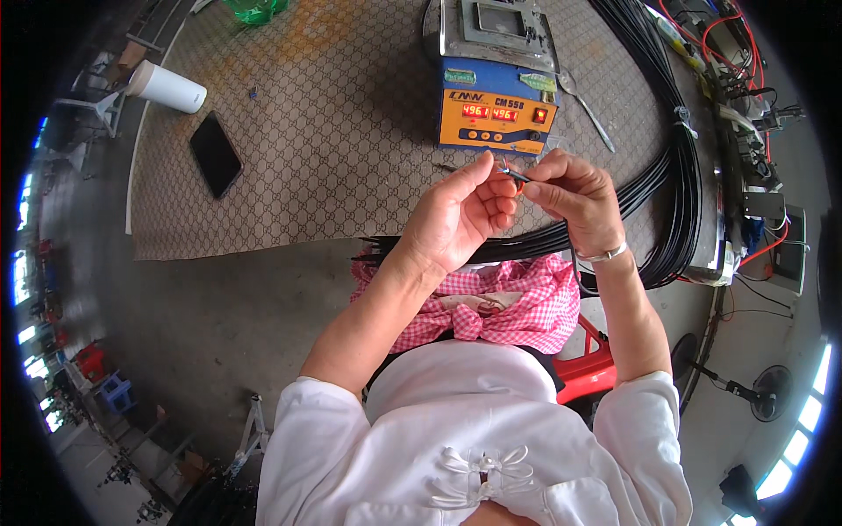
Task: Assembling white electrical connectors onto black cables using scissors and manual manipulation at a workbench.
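Just in front of an orange and blue solder pot (pixel 493 114), my two hands meet at the end of a black cable (pixel 519 176). My right hand (pixel 581 200) is closed, pinching the cable near its end between thumb and fingers. Thin stripped wires (pixel 503 167) stick out toward my left hand (pixel 460 210). That hand is turned palm up with its fingers curled, its thumb and fingertips at the wires. A bit of orange shows by the fingertips. The exact grip of the left fingertips is too small to make out fully.
A large coil of black cable (pixel 688 188) runs along the table's right side and front edge. A metal spoon (pixel 589 112) lies right of the pot. At left are a phone (pixel 216 155) and a white cup (pixel 168 87). A red stool (pixel 589 373) stands below the table.
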A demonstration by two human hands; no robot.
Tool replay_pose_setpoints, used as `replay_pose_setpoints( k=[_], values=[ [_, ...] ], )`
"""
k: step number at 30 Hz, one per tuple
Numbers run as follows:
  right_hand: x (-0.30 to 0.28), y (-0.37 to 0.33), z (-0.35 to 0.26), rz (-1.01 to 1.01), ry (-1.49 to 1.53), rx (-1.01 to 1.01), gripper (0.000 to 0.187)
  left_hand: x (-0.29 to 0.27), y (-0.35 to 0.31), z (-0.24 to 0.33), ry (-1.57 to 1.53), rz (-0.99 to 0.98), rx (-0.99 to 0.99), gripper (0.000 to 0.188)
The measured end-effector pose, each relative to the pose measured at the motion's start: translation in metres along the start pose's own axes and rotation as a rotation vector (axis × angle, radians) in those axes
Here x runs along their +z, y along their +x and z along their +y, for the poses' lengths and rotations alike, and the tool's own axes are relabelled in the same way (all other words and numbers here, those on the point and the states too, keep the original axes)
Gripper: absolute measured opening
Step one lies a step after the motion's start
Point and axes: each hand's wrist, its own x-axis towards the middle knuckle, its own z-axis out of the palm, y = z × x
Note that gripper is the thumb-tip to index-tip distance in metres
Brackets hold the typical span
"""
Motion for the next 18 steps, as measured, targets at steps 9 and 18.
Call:
replay_pose_setpoints(
  k=[9,18],
  values=[
    [0.001,0.002,0.004,-0.028,-0.204,-0.141,0.008,-0.001,-0.002,0.007,0.060,0.041,-0.002,0.025],
    [0.003,0.003,0.001,-0.042,-0.207,-0.138,0.008,-0.004,0.000,0.012,0.035,0.009,-0.041,0.022]
  ],
)
